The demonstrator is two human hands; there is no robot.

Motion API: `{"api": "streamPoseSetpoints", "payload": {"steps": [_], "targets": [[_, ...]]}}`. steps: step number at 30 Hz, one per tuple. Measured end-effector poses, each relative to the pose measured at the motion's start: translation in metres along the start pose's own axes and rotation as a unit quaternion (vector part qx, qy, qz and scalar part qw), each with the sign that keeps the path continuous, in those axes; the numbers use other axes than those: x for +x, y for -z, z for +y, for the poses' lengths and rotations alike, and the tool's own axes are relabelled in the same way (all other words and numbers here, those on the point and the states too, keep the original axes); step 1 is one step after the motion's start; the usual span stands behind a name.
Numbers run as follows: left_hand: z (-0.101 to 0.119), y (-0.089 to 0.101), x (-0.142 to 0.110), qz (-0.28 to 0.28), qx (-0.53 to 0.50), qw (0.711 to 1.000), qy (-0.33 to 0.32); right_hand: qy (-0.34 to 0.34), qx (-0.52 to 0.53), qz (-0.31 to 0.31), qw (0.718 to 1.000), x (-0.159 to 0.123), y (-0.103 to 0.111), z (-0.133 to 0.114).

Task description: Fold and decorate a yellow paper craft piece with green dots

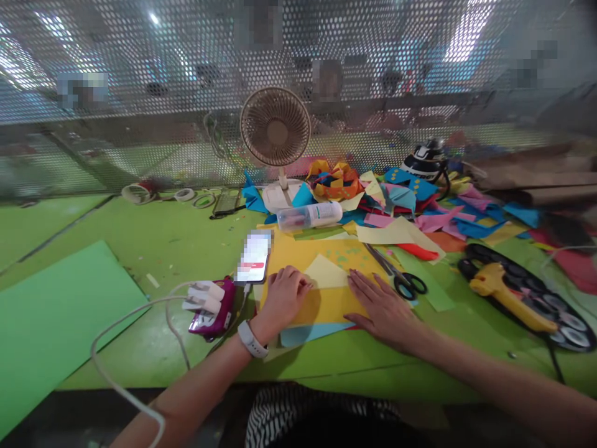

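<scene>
A pale yellow sheet of paper (329, 272) with a pointed top edge lies on larger deep yellow paper (321, 308). At its left edge, my left hand (285, 295) is closed, fingers curled and fingertips pinched at the paper. My right hand (385, 306) rests flat and open on the right side of the yellow paper, fingers stretched out, holding nothing. Light blue paper (312, 334) sticks out below the yellow sheet. Just beyond my right hand are scissors (403, 280) with black handles.
A phone (254, 258) and a purple pouch (214, 311) with white chargers lie left. Behind are a fan (276, 127), a clear bottle (310, 216) and coloured paper pieces (433, 218). A yellow glue gun (513, 295) lies right; green sheets (69, 317) are far left.
</scene>
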State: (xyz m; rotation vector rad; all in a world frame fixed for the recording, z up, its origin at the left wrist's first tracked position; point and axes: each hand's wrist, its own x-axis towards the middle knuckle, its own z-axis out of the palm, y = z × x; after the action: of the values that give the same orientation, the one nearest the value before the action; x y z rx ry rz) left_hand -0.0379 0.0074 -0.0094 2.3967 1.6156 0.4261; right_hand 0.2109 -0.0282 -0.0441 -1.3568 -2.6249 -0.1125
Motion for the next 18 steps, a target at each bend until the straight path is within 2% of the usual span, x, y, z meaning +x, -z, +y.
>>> {"api": "streamPoseSetpoints", "payload": {"steps": [10, 18], "targets": [[-0.010, 0.010, -0.018, 0.027, 0.040, 0.998, 0.041, 0.012, -0.030, 0.017, 0.999, 0.007, 0.001, -0.003], [-0.014, 0.012, -0.023, 0.034, 0.066, 0.995, 0.062, 0.014, -0.056, 0.002, 0.998, 0.012, 0.005, -0.007]]}}
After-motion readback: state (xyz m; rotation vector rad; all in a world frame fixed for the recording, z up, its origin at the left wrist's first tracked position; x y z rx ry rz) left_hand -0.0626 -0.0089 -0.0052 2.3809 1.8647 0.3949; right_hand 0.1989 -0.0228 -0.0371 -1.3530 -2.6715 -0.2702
